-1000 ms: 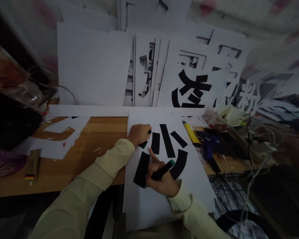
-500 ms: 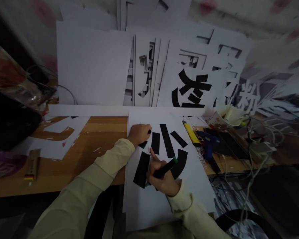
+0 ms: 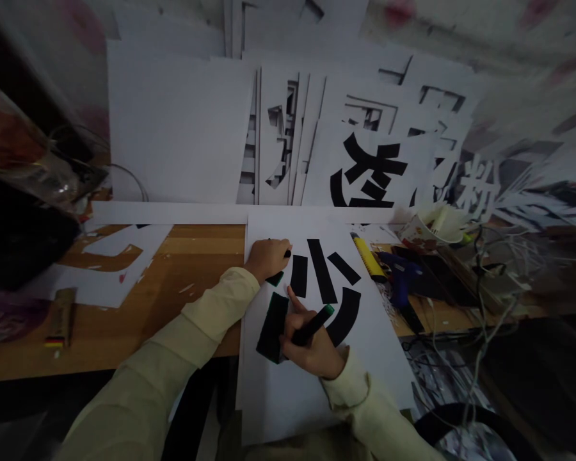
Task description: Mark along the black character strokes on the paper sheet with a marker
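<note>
A white sheet (image 3: 288, 416) lies in front of me, bearing several black strokes. My right hand (image 3: 312, 349) grips a black marker (image 3: 314, 325) with a green end pointing up to the right. Its tip is hidden by the fingers, beside the dark block (image 3: 272, 330) at the sheet's lower left, whose edges look green. My left hand (image 3: 267, 259) rests on the upper left of the sheet with its fingers curled. A small black object (image 3: 287, 253) shows at its fingertips; I cannot make out what it is.
Behind the sheet stand white boards (image 3: 180, 128), some with cut-outs. To the right lie a yellow tube (image 3: 367, 257), a blue glue gun (image 3: 402, 276), a paper cup (image 3: 425, 234) and tangled cables. A cut white sheet (image 3: 118, 291) and a brush (image 3: 61, 320) lie left.
My right hand has shifted slightly left, and the marker's green end has moved left with it. My left hand has stayed in place.
</note>
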`<state>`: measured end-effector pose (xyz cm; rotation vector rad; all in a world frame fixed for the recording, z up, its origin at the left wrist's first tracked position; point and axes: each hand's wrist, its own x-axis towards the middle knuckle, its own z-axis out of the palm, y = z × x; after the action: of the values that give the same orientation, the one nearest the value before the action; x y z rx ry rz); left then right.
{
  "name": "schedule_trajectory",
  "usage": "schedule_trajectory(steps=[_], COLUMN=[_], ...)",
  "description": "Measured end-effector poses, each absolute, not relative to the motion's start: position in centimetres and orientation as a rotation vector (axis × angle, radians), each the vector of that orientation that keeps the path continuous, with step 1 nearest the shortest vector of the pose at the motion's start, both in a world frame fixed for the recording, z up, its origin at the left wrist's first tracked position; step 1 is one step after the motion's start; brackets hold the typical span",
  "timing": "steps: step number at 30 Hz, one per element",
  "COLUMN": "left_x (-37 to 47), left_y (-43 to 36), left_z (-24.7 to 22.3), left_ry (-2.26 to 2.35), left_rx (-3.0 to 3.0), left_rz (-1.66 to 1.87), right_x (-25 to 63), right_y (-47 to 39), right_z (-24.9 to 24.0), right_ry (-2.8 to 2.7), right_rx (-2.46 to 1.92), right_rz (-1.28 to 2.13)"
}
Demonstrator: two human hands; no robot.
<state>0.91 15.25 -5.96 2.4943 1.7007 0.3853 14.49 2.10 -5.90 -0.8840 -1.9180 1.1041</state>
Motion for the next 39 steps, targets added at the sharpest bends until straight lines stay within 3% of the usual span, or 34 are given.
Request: schedule_trajectory(steps=[39], left_x=[0.99], left_y=[15.36], left_z=[-6.11], left_ry=[1.729], left_rx=[2.511], left_rz=[0.348], right_x=[14.24], right_y=[2.12], right_z=[-6.39], right_ry=[-1.702], right_rx=[-1.051], right_rz=[1.005])
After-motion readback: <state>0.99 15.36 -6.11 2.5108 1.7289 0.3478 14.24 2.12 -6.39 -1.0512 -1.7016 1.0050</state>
